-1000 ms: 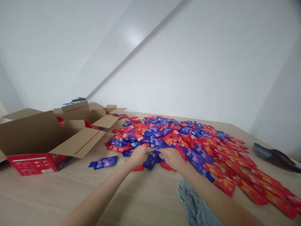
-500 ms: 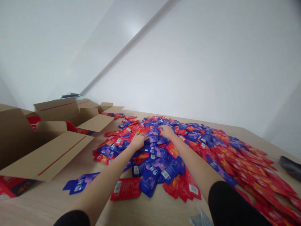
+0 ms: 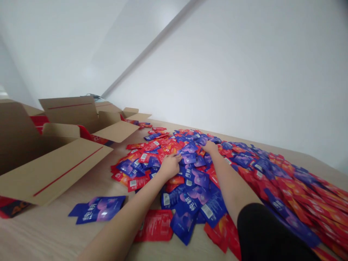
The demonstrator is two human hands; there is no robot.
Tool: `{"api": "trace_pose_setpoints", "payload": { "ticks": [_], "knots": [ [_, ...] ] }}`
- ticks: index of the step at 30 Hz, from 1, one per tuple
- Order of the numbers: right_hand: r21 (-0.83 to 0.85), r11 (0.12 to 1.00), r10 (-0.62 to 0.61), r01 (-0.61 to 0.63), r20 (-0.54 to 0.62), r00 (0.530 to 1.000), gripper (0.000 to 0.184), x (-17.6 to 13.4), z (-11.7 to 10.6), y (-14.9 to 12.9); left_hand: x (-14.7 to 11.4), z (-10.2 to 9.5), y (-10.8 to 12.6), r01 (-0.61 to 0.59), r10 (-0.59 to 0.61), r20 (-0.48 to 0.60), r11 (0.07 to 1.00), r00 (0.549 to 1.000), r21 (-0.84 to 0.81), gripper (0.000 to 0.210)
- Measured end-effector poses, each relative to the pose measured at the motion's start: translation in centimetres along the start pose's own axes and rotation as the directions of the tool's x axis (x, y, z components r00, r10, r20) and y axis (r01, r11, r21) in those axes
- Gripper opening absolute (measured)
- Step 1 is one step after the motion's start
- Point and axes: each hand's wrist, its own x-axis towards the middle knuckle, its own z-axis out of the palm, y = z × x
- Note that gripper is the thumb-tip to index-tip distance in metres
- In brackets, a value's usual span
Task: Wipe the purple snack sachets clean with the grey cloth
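Observation:
Small blue-purple packets [image 3: 199,177] with Chinese lettering and red-orange packets [image 3: 154,225] lie mixed in a wide pile on the table. My left hand [image 3: 170,166] rests at the middle of the pile, fingers curled against the edge of a blue-purple packet. Farther out and to the right, my right hand [image 3: 211,148] reaches down with its fingertips closed at another blue-purple packet [image 3: 202,140]. The fingertips of both hands are partly hidden.
Open cardboard boxes [image 3: 65,170] with raised flaps stand on the left, one flap jutting over the table [image 3: 51,228]. A single blue-purple packet [image 3: 99,209] lies near the front. Overlapping red packets [image 3: 304,203] spread along the right. A white wall [image 3: 231,72] rises behind.
The view has turned slightly left and moved closer. My right hand has shifted away from my left hand, to the right over the pile. My left hand stays by the blue-purple packets.

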Motion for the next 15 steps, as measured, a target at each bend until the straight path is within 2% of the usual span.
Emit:
{"api": "trace_pose_setpoints", "payload": {
  "ticks": [5,9,13,15],
  "knots": [
    [0.157,0.986,0.060,-0.049,-0.071,0.996,0.029,-0.6,-0.8,-0.8,-0.2,-0.1,-0.2,0.021,-0.021,-0.001,0.994,1.000,-0.106,0.053],
    [0.369,0.928,0.028,0.048,-0.197,0.980,0.034,-2.1,-3.8,-0.9,-0.8,-1.2,0.5,0.035,-0.040,-0.016,0.972,0.999,-0.231,0.057],
    [0.549,0.796,-0.113,0.255,-0.279,0.954,0.035,-5.8,-7.8,-0.6,-1.6,-3.2,3.0,0.078,-0.105,-0.037,0.897,0.994,-0.434,0.052],
    [0.693,0.625,-0.263,0.360,-0.247,0.933,0.023,-9.6,-9.2,-0.3,-2.4,-4.3,4.8,0.097,-0.107,0.013,0.835,0.994,-0.541,0.048]
  ]
}}
